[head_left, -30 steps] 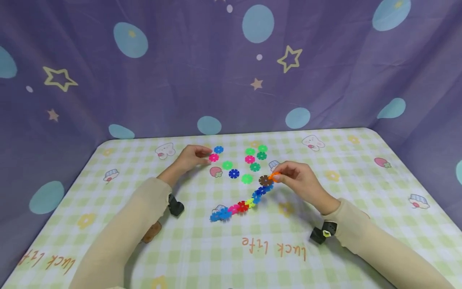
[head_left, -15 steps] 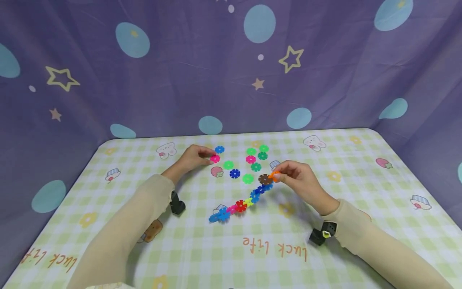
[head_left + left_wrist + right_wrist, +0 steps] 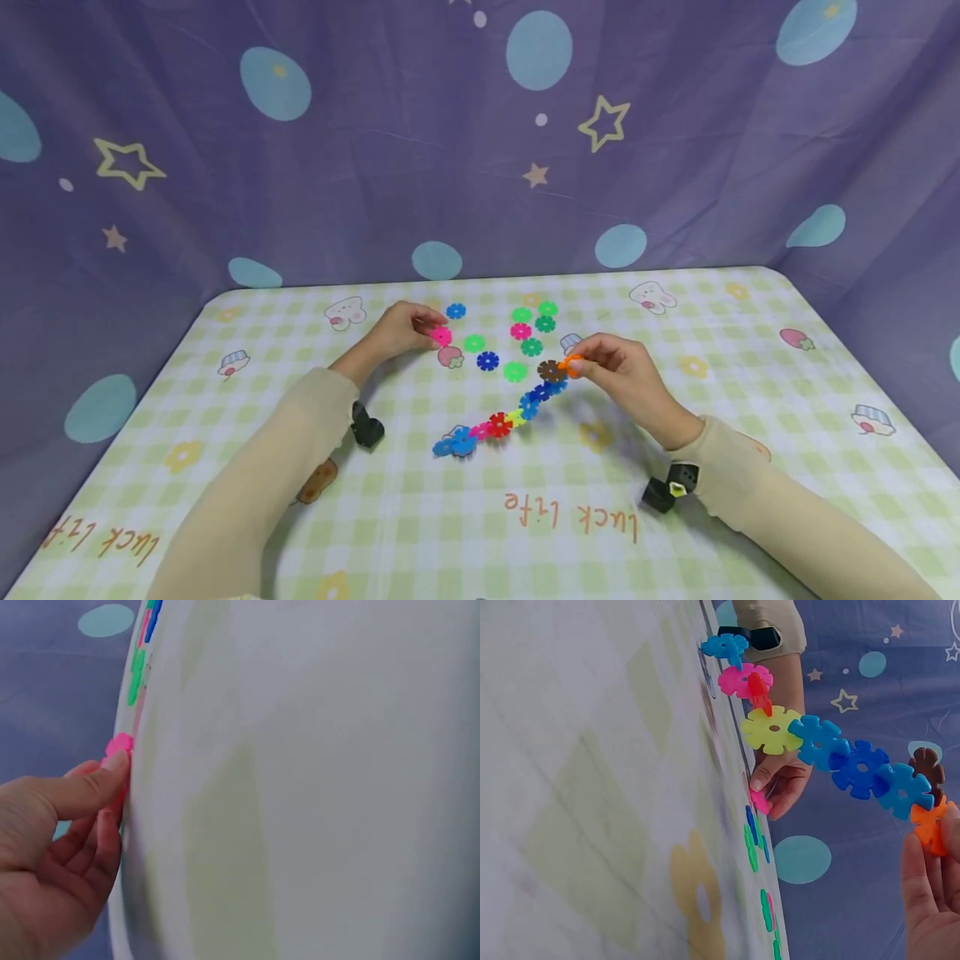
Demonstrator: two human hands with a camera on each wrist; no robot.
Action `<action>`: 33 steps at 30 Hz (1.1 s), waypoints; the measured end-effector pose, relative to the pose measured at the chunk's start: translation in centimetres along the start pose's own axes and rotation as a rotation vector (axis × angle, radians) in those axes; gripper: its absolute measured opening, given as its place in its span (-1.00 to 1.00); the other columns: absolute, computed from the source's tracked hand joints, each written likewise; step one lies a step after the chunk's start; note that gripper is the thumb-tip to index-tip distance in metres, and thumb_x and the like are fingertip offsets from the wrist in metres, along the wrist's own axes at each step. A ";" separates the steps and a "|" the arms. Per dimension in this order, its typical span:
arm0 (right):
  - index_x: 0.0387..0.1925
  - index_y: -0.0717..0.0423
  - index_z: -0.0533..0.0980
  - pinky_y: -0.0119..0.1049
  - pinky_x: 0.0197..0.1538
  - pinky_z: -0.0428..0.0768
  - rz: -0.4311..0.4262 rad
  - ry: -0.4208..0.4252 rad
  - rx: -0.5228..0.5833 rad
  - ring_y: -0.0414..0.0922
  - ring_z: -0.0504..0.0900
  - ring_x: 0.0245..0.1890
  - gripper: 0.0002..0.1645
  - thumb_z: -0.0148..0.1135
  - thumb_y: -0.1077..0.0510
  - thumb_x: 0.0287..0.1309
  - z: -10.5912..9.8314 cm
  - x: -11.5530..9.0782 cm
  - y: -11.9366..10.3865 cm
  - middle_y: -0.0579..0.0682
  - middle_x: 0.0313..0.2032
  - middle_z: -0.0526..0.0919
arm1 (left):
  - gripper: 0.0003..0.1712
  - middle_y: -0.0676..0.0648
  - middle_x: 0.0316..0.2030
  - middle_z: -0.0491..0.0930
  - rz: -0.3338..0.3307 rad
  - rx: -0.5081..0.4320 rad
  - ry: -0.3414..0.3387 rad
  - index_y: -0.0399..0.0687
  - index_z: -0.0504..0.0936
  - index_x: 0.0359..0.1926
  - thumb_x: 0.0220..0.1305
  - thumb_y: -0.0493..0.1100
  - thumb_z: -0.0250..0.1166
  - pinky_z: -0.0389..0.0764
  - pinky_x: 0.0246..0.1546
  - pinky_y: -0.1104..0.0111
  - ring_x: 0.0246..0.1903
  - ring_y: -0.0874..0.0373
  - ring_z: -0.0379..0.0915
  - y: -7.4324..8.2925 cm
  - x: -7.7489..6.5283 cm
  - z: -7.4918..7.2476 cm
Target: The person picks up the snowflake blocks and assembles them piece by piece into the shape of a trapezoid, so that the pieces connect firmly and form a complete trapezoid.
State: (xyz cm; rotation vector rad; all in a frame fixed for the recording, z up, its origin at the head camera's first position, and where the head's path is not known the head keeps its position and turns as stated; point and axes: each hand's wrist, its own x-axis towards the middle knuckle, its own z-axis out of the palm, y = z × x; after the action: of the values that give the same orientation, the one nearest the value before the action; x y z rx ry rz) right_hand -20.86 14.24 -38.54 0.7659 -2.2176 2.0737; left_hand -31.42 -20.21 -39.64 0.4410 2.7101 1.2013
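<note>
My right hand [image 3: 626,372] pinches an orange snowflake disc [image 3: 930,825] at the upper end of a chain of notched plastic discs. From there a brown disc [image 3: 552,371], several blue ones, a yellow disc [image 3: 773,729], a red disc [image 3: 499,425] and a pink one run down to light blue discs [image 3: 462,442] at the lower left. Farther back on the left, my left hand [image 3: 403,327] holds a loose pink snowflake disc [image 3: 441,336] between thumb and fingers. In the left wrist view this pink disc [image 3: 120,744] sticks out past the thumb tip.
Several loose discs lie on the checked tablecloth [image 3: 420,533]: a light blue disc [image 3: 456,311] by the left hand, a dark blue disc [image 3: 487,361], green discs [image 3: 515,372] and another pink disc [image 3: 521,332]. A purple curtain [image 3: 360,192] stands behind the table.
My left hand has taken hold of the pink disc and drawn it slightly nearer, away from the light blue one. My right hand has stayed in place; the chain's lower end has shifted slightly.
</note>
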 end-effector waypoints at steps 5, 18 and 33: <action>-0.26 0.48 0.50 -0.35 -0.22 0.61 -0.001 0.015 -0.004 -0.17 0.63 -0.37 -0.81 0.21 0.33 0.18 0.1 0.0 -0.1 -0.10 -0.37 0.67 | -0.76 -0.11 -0.36 0.65 -0.080 0.042 0.044 -0.25 0.72 -0.26 -0.05 -0.33 0.47 0.46 -0.36 0.39 -0.39 0.13 0.41 0.6 -0.3 -0.2; -0.29 0.39 0.55 -0.31 -0.21 0.63 0.055 0.082 -0.040 -0.15 0.64 -0.37 -0.86 0.24 0.33 0.16 0.5 -0.4 0.0 -0.04 -0.37 0.68 | -0.77 -0.09 -0.38 0.69 -0.020 -0.241 -0.005 -0.25 0.72 -0.20 0.12 -0.21 0.39 0.57 -0.41 0.31 -0.48 0.06 0.53 6.4 -3.6 1.6; -0.28 0.43 0.51 -0.35 -0.19 0.62 0.028 0.101 0.013 -0.16 0.65 -0.35 -0.87 0.20 0.36 0.17 1.3 -0.5 -0.2 -0.07 -0.35 0.65 | -0.89 -0.06 -0.35 0.72 0.139 -0.335 -0.029 -0.18 0.74 -0.31 0.14 -0.24 0.36 0.64 -0.29 0.14 -0.31 -0.17 0.62 11.6 -7.3 5.6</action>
State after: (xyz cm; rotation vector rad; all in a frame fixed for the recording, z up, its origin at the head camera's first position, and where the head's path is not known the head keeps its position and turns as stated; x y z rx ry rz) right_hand -19.99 13.20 -38.67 0.6202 -2.1764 2.0917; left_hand -20.68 -11.27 -34.68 0.5986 2.4192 1.6335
